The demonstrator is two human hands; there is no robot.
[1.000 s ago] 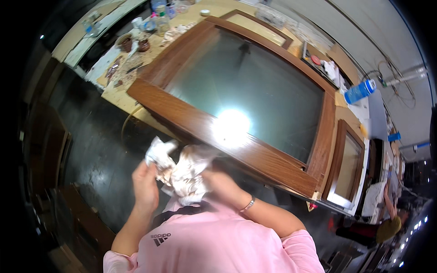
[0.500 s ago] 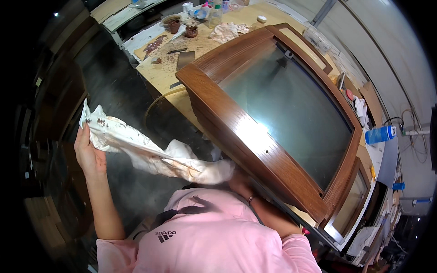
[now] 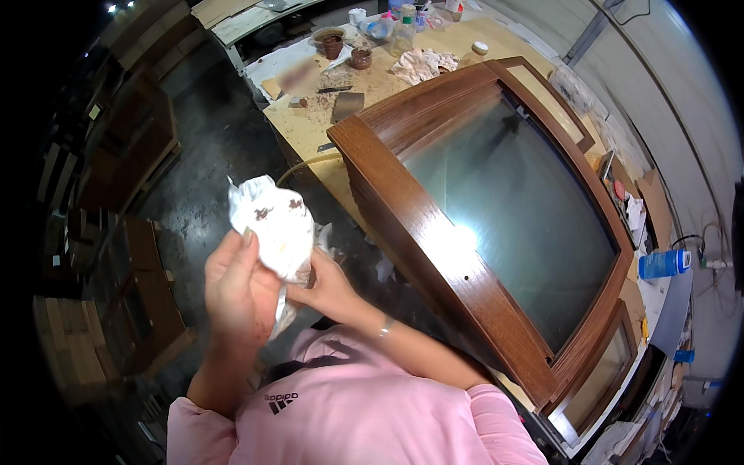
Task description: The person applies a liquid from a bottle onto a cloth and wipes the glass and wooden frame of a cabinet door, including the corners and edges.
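A white cloth rag (image 3: 280,229) with dark brown stains is bunched up in front of me, left of the workbench. My left hand (image 3: 242,283) pinches it between thumb and fingers from the near left side. From the right, my right hand (image 3: 329,283) grips the same rag lower down, its fingers partly hidden by the folds. A loose end of cloth hangs below between the hands. To the right, a stack of brown wooden frames lies on the bench; the top wooden frame (image 3: 442,232) holds a glass pane (image 3: 519,217) that reflects a bright light.
The workbench (image 3: 306,128) also bears a brown-filled cup (image 3: 332,46), a small jar (image 3: 361,58), a crumpled rag (image 3: 425,66), a scraper plate (image 3: 348,107) and bottles. A blue bottle (image 3: 663,264) lies at the right. Wooden cabinets (image 3: 143,283) stand at the left.
The rag was stretched out between my hands and is now gathered up. My left hand has moved right and inward; my right hand has come left, away from the bench edge.
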